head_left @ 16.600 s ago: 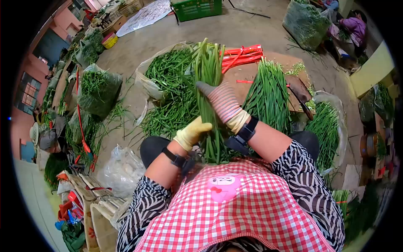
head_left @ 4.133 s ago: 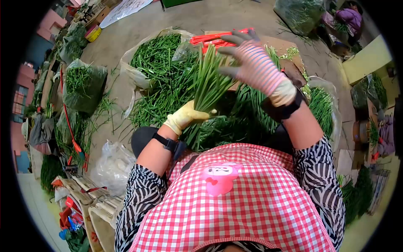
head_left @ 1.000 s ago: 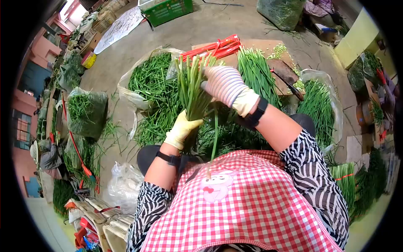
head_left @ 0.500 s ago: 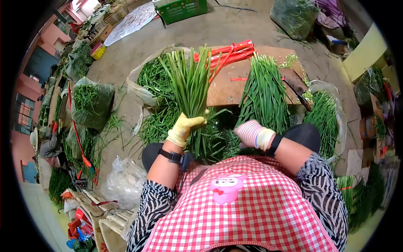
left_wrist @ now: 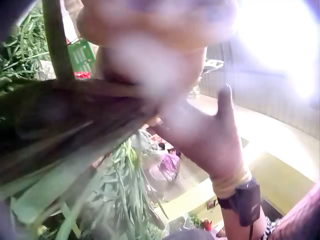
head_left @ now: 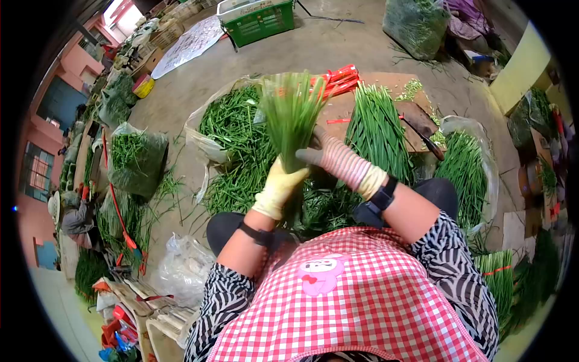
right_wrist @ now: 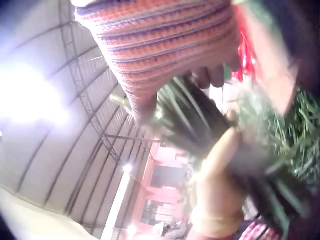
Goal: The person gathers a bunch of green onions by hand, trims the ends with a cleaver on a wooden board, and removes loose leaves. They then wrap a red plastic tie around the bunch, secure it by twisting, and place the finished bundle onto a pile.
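My gloved left hand (head_left: 282,187) grips a bunch of garlic chives (head_left: 291,114) low down, its pale cut ends pointing up and blurred. Beside it my right hand (head_left: 345,161), in a striped glove with grey fingers, is at the lower right side of the bunch. In the left wrist view the right hand (left_wrist: 210,135) has its thumb spread away from the chives. The right wrist view shows its fingers (right_wrist: 207,75) close by the leaves. A second pile of chives (head_left: 379,123) lies on the wooden board (head_left: 338,136), stem ends away from me.
Red plastic strips (head_left: 344,78) lie at the board's far edge, and a dark-bladed knife (head_left: 431,145) at its right. Bags of loose greens (head_left: 232,123) and longer chives (head_left: 463,175) flank the board. A green crate (head_left: 259,27) stands farther off.
Half a second ago the right hand was low near my lap, apart from the bunch; now it has come up beside it. The left hand has kept its grip, and the bunch has shifted right.
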Tool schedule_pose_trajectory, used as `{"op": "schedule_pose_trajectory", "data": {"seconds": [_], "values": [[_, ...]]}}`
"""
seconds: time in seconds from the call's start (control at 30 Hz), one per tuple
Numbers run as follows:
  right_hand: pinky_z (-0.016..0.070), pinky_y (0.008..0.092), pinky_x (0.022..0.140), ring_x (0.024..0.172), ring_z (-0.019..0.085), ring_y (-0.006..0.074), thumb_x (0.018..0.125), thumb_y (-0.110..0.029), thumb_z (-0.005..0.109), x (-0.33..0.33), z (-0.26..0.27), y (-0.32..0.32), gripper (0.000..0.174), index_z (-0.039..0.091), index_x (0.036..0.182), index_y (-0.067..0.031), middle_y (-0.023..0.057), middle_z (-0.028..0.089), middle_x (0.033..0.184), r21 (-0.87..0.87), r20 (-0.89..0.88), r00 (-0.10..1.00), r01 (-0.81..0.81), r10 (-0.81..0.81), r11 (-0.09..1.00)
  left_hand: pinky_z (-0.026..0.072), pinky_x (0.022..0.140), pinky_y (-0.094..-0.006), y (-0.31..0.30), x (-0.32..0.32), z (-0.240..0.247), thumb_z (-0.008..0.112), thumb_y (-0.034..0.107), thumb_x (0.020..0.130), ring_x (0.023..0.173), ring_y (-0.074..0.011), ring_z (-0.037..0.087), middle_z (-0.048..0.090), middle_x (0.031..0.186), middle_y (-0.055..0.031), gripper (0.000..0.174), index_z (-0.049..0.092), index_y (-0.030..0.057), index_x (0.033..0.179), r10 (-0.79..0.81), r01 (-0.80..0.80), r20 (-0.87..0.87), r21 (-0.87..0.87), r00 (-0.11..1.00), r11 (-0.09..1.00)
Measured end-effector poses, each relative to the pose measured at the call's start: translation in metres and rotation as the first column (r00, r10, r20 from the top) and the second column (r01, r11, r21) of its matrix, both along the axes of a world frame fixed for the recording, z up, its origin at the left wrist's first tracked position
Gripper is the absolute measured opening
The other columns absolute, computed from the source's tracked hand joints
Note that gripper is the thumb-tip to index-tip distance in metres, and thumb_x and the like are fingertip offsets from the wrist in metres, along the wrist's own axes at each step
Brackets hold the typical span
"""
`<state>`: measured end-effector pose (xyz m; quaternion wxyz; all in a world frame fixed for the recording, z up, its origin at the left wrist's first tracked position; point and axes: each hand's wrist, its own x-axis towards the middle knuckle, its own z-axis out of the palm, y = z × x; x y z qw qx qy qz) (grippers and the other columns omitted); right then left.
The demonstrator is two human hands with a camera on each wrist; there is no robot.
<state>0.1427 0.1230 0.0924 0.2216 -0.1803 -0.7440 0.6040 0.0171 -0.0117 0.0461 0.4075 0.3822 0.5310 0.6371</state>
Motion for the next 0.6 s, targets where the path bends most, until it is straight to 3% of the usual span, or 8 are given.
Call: {"op": "schedule_pose_trajectory", "data": {"seconds": [0.03,0.1,0.13,0.2,0.23,0.37,0.4,0.6], "values": [[0.0441,0.0372,0.112,0.133,0.055,0.0248,0.088,-0.028,0.077,-0.003,0.005,-0.012,0.075,0.046,0.150,0.0008,0.0158,0.059,0.144,-0.110,-0.088,0.996,0.003,-0.013,0.994,0.0514,0.102,-0.0384,0.006,0.009,0.003,0.074,0.004,0.088,0.115,-0.0245,0.064,0.067,0.129,-0.0116,0.061,0.050,0.0047,0.144,0.086,-0.135,-0.342,-0.122,0.936,0.983],[0.0499,0.0327,0.098,0.113,0.060,0.0187,0.088,-0.028,0.079,-0.017,-0.008,-0.011,0.066,0.054,0.143,-0.0018,0.0081,0.065,0.129,-0.173,-0.122,0.990,0.046,-0.068,0.984,0.0508,0.104,-0.0390,0.022,0.023,-0.003,0.073,0.008,0.088,0.119,-0.0287,0.063,0.063,0.138,-0.0145,0.064,0.048,0.0061,0.147,0.117,-0.155,-0.500,-0.035,0.858,0.987],[0.0509,0.0320,0.094,0.107,0.062,0.0167,0.088,-0.027,0.079,-0.012,-0.008,-0.011,0.062,0.056,0.140,-0.0024,0.0067,0.068,0.123,-0.258,-0.119,0.986,0.082,-0.116,0.963,0.0540,0.098,-0.0408,0.039,0.022,-0.013,0.076,0.014,0.085,0.113,-0.0333,0.066,0.065,0.132,-0.0179,0.067,0.048,0.0032,0.145,0.171,-0.159,-0.851,0.105,0.497,0.982],[0.0525,0.0306,0.086,0.093,0.064,0.0138,0.087,-0.025,0.080,-0.006,0.000,-0.007,0.051,0.063,0.131,-0.0032,0.0041,0.071,0.110,-0.342,-0.054,0.980,0.161,-0.191,0.926,0.0574,0.089,-0.0440,0.042,0.038,0.008,0.082,0.021,0.079,0.105,-0.0385,0.068,0.066,0.123,-0.0224,0.071,0.051,-0.0009,0.139,0.127,-0.253,-0.945,0.050,0.302,0.966],[0.0529,0.0299,0.082,0.087,0.064,0.0129,0.087,-0.024,0.080,-0.006,-0.002,-0.001,0.046,0.066,0.125,-0.0036,0.0028,0.072,0.104,-0.342,0.006,0.976,0.207,-0.218,0.917,0.0576,0.087,-0.0454,0.029,0.050,0.021,0.084,0.022,0.076,0.102,-0.0390,0.068,0.066,0.120,-0.0235,0.070,0.053,-0.0020,0.134,0.069,-0.339,-0.812,-0.164,0.579,0.926],[0.0537,0.0284,0.083,0.086,0.066,0.0113,0.088,-0.018,0.078,0.020,-0.006,0.024,0.026,0.075,0.108,-0.0014,0.0025,0.074,0.098,-0.571,-0.047,0.980,0.130,-0.191,0.811,0.0576,0.089,-0.0420,0.020,0.061,0.033,0.083,0.026,0.081,0.105,-0.0354,0.069,0.067,0.119,-0.0238,0.079,0.048,-0.0052,0.143,0.219,-0.161,-0.870,0.163,0.442,0.973],[0.0549,0.0288,0.086,0.089,0.069,0.0122,0.091,-0.020,0.075,0.029,-0.007,0.027,0.027,0.075,0.109,0.0004,0.0044,0.075,0.099,-0.343,-0.081,0.986,0.108,-0.144,0.933,0.0573,0.090,-0.0411,0.015,0.059,0.035,0.082,0.024,0.082,0.105,-0.0338,0.070,0.068,0.121,-0.0230,0.077,0.047,-0.0038,0.145,0.185,-0.131,-0.834,0.136,0.519,0.982],[0.0556,0.0278,0.078,0.083,0.070,0.0139,0.088,-0.016,0.078,0.037,-0.010,0.026,0.028,0.073,0.111,-0.0009,0.0060,0.075,0.095,-0.468,0.045,0.982,0.183,-0.183,0.865,0.0575,0.077,-0.0299,0.015,0.033,0.076,0.084,0.016,0.084,0.081,-0.0151,0.066,0.066,0.094,-0.0066,0.065,0.056,0.0052,0.142,0.355,-0.307,-0.525,0.179,0.773,0.935]]}}
